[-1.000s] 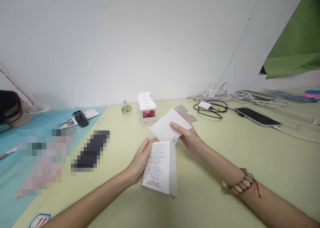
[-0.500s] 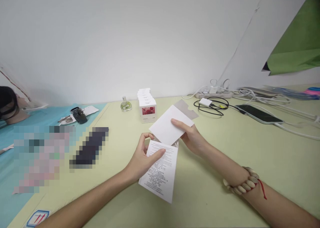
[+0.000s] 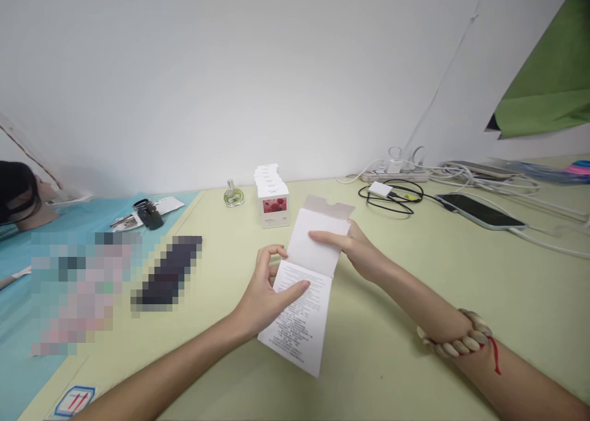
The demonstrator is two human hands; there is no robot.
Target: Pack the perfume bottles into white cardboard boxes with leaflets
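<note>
A flat, unfolded white carton point(image 3: 304, 298) with small printed text lies in front of me on the pale green table point(image 3: 415, 298). My left hand point(image 3: 267, 292) pinches its printed lower panel, thumb on top and index finger pressed on the print. My right hand point(image 3: 357, 252) grips the blank upper panel point(image 3: 316, 243), fingers across its face, bending it up along the fold. A grey tuck flap sticks up at the top edge. Further back stand a row of small white boxes point(image 3: 271, 196) with a red flower picture and a small green perfume bottle point(image 3: 233, 195).
A phone point(image 3: 479, 211), a white charger point(image 3: 380, 189), a power strip and tangled cables lie at the back right. A blue mat point(image 3: 69, 236) at the left holds a black key fob point(image 3: 148, 213), papers and blurred items. Another person's head shows at the far left edge.
My right hand has swung the blank upper panel from tilted right to straight above the printed panel. My left hand has shifted from the carton's edge to pressing a finger on the print.
</note>
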